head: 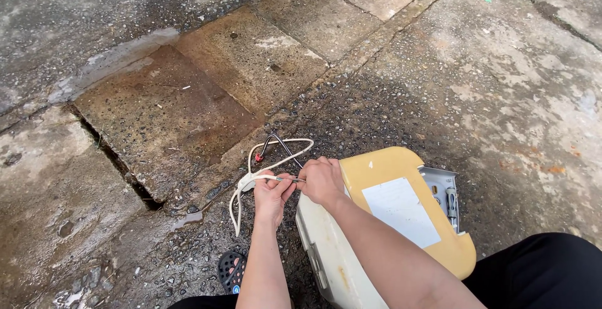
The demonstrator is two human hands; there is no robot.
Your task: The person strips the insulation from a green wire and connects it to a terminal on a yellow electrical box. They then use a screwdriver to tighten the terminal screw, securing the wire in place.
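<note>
Just left of the yellowed plastic appliance casing (382,177), the left hand (271,191) and right hand (322,180) both pinch the white looped electric wire (251,180) above the wet concrete ground (163,108).

Yellowed appliance casing (382,168) on concrete floor (188,96)

Open concrete (188,96) beyond looping wires (276,152)

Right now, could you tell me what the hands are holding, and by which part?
Both hands pinch the white cable near its stripped end: left hand grips the sheath, right hand the thin wires beside the yellowed casing.
</note>
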